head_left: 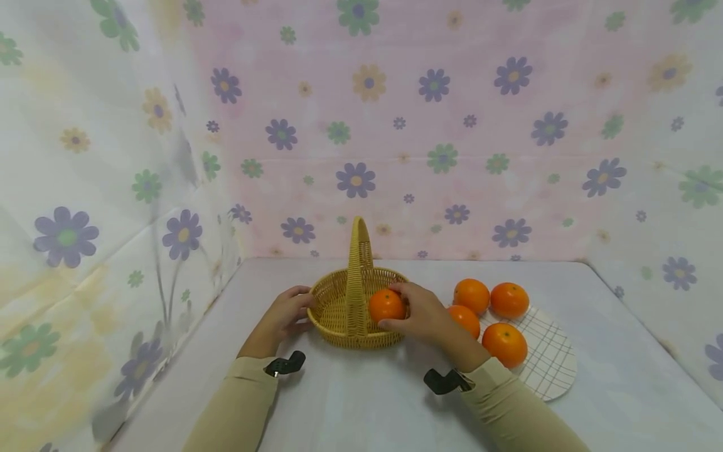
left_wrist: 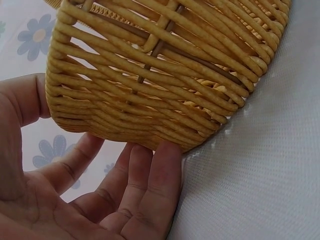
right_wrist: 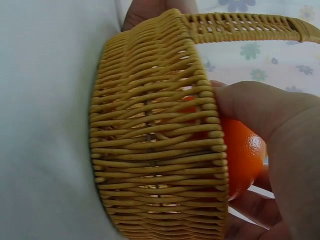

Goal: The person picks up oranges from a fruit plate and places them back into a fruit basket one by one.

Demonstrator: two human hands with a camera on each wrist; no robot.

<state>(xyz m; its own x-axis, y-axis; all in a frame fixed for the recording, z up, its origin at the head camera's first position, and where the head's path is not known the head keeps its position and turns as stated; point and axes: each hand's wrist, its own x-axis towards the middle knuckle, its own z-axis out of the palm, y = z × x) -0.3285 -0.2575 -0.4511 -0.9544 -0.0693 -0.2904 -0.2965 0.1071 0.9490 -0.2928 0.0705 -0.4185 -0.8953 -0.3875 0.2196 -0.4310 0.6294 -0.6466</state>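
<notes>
A yellow wicker basket [head_left: 329, 307] with a tall arched handle [head_left: 356, 276] stands on the white table. My left hand [head_left: 284, 314] holds its left end; in the left wrist view, several fingertips [left_wrist: 167, 155] rest against the woven side and another digit reaches the rim. With thumb and fingers, my right hand [head_left: 426, 317] grips an orange [head_left: 387, 306] within the right half of the basket. From the right wrist, that orange [right_wrist: 242, 157] rises partly above the rim, and its lower part shows through the weave.
Several more oranges [head_left: 504, 344] sit to the right of the right hand, on and around a white round mat with a dark grid [head_left: 550, 351]. Flowered cloth [head_left: 395, 125] walls off the back and both sides of the table.
</notes>
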